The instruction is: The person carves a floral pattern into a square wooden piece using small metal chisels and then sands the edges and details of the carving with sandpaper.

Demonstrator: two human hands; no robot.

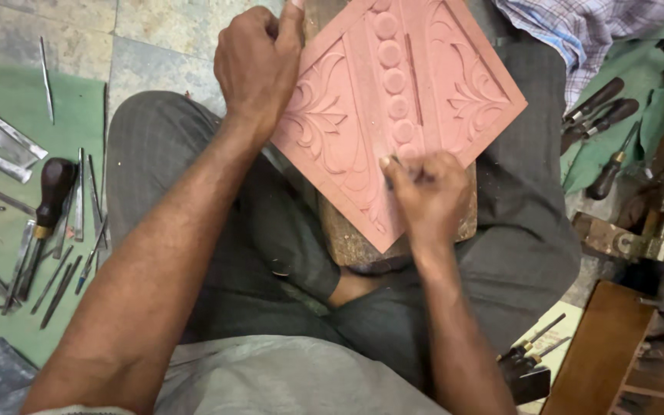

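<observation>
Nearest the camera is the person's grey shirt front [286, 380], and past it the crossed legs in dark grey trousers [270, 253]. On the lap rests a rough wooden block [347, 238], and on that block lies a reddish-pink carved panel [401, 92], turned so that one corner points to 6 o'clock. Its face shows a column of round beads down the middle and leafy scrolls on either side.

The left hand [259, 65] is clenched over the panel's upper left edge, at about 11 o'clock of the panel, thumb up along the rim. The right hand [428, 192] is closed around a thin carving tool [400, 164], whose tip touches the panel near its lower corner, at about 5 o'clock of the panel; most of the tool is hidden in the fist.

At 9 o'clock a green cloth [9, 107] on the floor carries many slim metal chisels [55, 277] and a dark wooden-handled tool [51, 192]. At 3 o'clock more dark-handled tools [601, 111] lie on green cloth, near a rusty metal vise [655, 230]. At 4 o'clock stands a brown wooden box [601, 353].
</observation>
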